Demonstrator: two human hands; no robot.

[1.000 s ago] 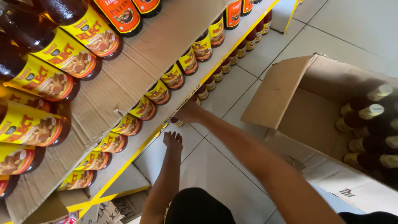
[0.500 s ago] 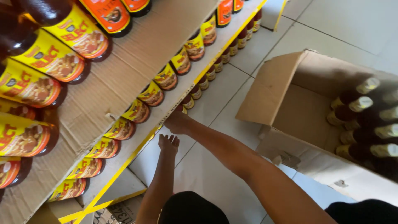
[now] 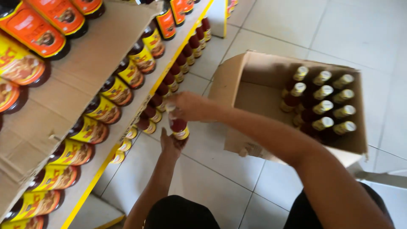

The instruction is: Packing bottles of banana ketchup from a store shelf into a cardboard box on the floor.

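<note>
A small bottle of dark red sauce with a yellow label (image 3: 179, 127) hangs in the air beside the lower shelf. My right hand (image 3: 188, 106) grips its top. My left hand (image 3: 171, 144) cups it from below, palm against its base. Just to the left, a row of like small bottles (image 3: 163, 91) lines the lower shelf. An open cardboard box (image 3: 254, 89) on the floor to the right holds several more bottles with pale caps (image 3: 324, 104).
Large bottles with yellow labels (image 3: 101, 110) lie in a row on the yellow-edged shelf (image 3: 91, 186). Cardboard sheets (image 3: 80, 80) cover the shelf above, with orange-labelled bottles (image 3: 46, 38) on top. Grey floor tiles (image 3: 220, 182) stretch below and to the right.
Both hands have come away from the lower shelf toward the box side, and a small bottle now sits between them. The view has shifted right, so more of the box shows.
</note>
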